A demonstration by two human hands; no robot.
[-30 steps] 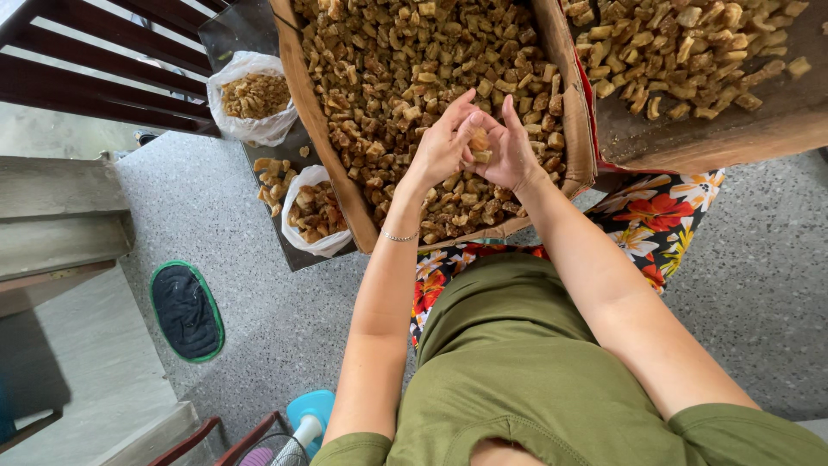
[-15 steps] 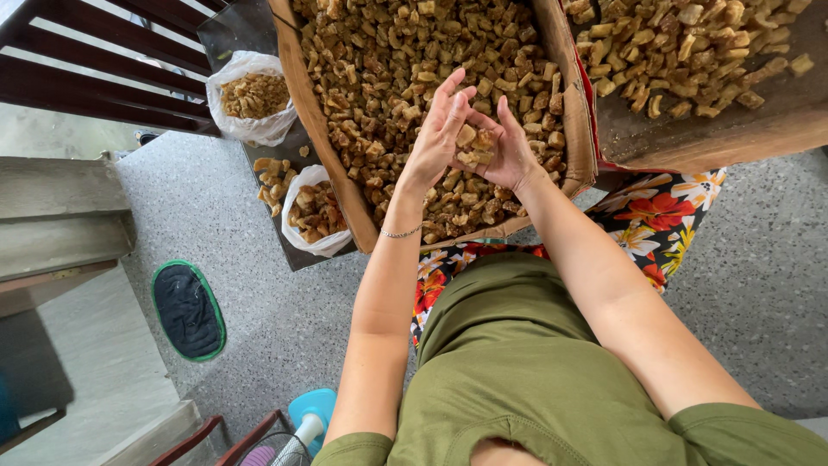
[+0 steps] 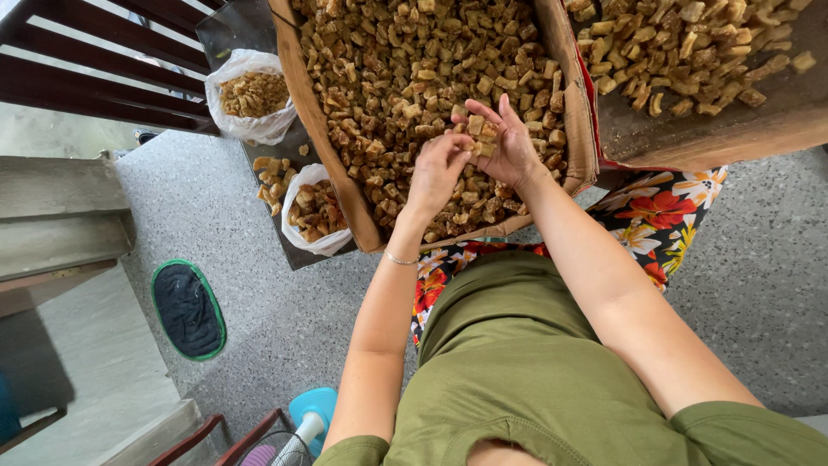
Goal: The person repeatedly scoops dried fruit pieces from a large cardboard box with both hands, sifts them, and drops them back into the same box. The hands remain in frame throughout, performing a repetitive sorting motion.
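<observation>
Your left hand (image 3: 437,168) and right hand (image 3: 509,147) meet, each grip clamped on golden chunks (image 3: 479,131), above the cardboard box (image 3: 323,129) of them.

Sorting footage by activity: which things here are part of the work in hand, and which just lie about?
In use: left hand, right hand, golden-brown fried pieces, cardboard box.
Lying about: white plastic bags, green-rimmed dark mat, second box.

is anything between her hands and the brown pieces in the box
Nothing visible. Both the left hand and right hand are already on the pieces, holding a few together over the open cardboard box.
</observation>
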